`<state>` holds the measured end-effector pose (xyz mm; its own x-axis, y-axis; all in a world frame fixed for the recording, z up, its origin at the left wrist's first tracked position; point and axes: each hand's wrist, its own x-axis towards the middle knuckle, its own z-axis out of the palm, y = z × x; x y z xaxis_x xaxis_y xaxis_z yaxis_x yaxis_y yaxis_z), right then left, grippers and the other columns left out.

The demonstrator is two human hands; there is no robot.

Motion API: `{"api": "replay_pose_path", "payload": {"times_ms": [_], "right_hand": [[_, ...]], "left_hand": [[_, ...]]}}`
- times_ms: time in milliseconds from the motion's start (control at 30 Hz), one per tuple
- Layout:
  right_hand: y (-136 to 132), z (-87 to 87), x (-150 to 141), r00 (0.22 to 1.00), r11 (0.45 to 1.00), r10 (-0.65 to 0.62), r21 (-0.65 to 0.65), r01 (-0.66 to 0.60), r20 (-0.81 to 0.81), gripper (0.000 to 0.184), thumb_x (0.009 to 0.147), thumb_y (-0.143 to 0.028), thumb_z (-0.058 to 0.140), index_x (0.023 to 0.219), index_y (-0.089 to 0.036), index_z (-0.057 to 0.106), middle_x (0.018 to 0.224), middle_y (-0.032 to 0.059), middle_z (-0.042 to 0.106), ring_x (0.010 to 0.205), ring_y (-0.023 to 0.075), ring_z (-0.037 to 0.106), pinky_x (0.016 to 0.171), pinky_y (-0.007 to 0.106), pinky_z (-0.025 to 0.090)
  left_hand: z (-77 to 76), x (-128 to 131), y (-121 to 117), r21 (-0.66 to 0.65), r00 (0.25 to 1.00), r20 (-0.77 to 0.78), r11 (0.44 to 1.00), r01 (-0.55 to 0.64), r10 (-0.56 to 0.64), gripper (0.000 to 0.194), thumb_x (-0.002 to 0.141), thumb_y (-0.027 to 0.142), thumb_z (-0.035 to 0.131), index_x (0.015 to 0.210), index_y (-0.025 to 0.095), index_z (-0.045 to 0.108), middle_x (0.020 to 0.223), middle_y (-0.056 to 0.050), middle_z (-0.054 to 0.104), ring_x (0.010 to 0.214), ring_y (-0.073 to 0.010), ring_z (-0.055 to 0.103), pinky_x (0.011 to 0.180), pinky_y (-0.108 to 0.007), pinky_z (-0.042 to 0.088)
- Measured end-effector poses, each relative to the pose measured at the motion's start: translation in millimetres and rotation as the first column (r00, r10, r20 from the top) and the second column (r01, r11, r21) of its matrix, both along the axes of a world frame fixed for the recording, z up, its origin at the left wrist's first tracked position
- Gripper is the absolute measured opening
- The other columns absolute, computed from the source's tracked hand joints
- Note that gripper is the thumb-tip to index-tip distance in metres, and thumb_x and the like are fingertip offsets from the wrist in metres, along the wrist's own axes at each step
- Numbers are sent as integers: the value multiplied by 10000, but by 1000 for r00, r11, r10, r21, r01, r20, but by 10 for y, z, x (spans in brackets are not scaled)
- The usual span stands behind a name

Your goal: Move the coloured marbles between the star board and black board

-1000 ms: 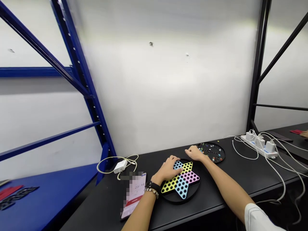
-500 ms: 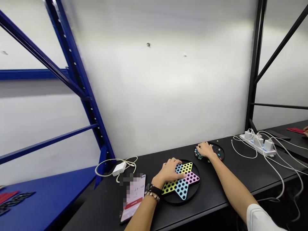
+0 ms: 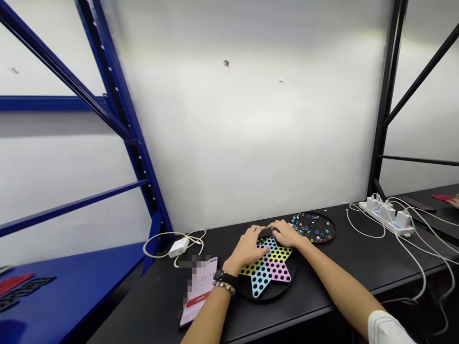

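A star-shaped Chinese checkers board (image 3: 270, 267), with blue, yellow and pink points full of black holes, sits in a round black tray (image 3: 267, 300). My left hand (image 3: 249, 248) lies over the board's left side, thumb on its surface and fingers stretched toward the far rim. Against the far right edge rests my right hand (image 3: 286, 234), its fingers extended and its fingertips close to those of the left. A few dark green marbles (image 3: 263, 240) show in the gap between the hands. Behind the right hand stands a second round black tray (image 3: 334, 231) holding several glass marbles (image 3: 317, 232).
A phone (image 3: 201, 291) lies left of the board, with a white charger (image 3: 178, 247) and its looped cable behind. A power strip (image 3: 389, 217) with plugs and trailing white cables occupies the right. A blue rack post (image 3: 138, 157) rises at left; a white wall stands behind.
My right hand has come left from the marble tray to the board's far edge, uncovering the marbles. The star board has turned in its tray. My left hand stays over it.
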<state>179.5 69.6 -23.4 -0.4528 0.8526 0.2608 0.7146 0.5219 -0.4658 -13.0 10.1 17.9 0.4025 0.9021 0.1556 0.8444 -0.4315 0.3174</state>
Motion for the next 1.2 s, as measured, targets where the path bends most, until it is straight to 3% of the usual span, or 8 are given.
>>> {"api": "replay_pose_path", "payload": {"times_ms": [100, 200, 400, 567, 667, 767, 933, 1200], "right_hand": [[-71, -16, -133, 991, 995, 96, 8, -97, 92, 374, 913, -309, 428, 1241, -305, 606, 1194, 63, 603, 1091, 253, 500, 935, 433, 348], [-134, 2, -187, 981, 994, 98, 39, -106, 166, 337, 902, -370, 457, 1147, -263, 661, 1133, 85, 620, 1047, 265, 531, 916, 435, 364], [-146, 72, -126, 970, 994, -12, 111, -16, 244, 270, 870, -328, 479, 869, -214, 724, 981, 93, 678, 937, 246, 600, 822, 351, 388], [-84, 102, 19, 968, 988, -150, -9, 155, 202, 384, 906, -336, 429, 697, -188, 715, 789, 98, 706, 759, 205, 620, 676, 282, 368], [-56, 87, 73, 978, 981, -175, -62, 182, 111, 426, 944, -332, 369, 721, -181, 699, 787, 75, 695, 731, 173, 597, 639, 257, 345], [-51, 41, 45, 995, 995, -90, -42, 92, 40, 378, 964, -332, 352, 848, -208, 690, 883, 37, 672, 779, 153, 574, 666, 242, 340], [-87, -59, -94, 996, 1000, -24, 8, 24, 87, 237, 915, -376, 479, 1020, -251, 651, 979, 29, 606, 835, 159, 560, 711, 254, 342], [-110, -53, -121, 974, 997, -77, 34, 71, 213, 335, 936, -460, 441, 880, -232, 679, 958, 51, 626, 850, 181, 583, 723, 273, 357]], "left_hand": [[-48, -33, 31, 0, 990, -94, 995, -105, 104, 703, 742, 566, 571, 1361, 250, 461, 1346, -109, 506, 1290, -325, 438, 1041, -442, 379], [-84, -48, 49, -73, 976, -157, 983, -166, 153, 835, 679, 681, 581, 1373, 237, 447, 1373, -143, 471, 1308, -360, 411, 1056, -500, 350], [-72, -42, 52, -100, 970, -166, 975, -197, 179, 914, 620, 745, 597, 1359, 223, 465, 1371, -150, 464, 1306, -372, 404, 1045, -527, 347], [-41, -29, 32, -21, 965, -154, 976, -219, 213, 862, 644, 717, 596, 1341, 222, 482, 1328, -148, 496, 1267, -354, 438, 1024, -502, 364], [-44, -33, 26, -26, 967, -160, 979, -203, 197, 828, 685, 715, 555, 1344, 218, 485, 1331, -151, 497, 1268, -350, 438, 1027, -504, 361], [-60, -39, 28, -57, 968, -177, 980, -190, 177, 827, 704, 722, 526, 1357, 217, 481, 1348, -148, 491, 1275, -354, 437, 1038, -516, 353], [-77, -41, 33, -78, 971, -180, 981, -176, 160, 794, 729, 709, 503, 1366, 235, 476, 1376, -143, 483, 1290, -354, 430, 1039, -513, 360], [-55, -25, 10, -124, 978, -164, 981, -149, 128, 783, 749, 697, 494, 1371, 223, 472, 1384, -150, 479, 1300, -354, 423, 1043, -516, 358]]}}
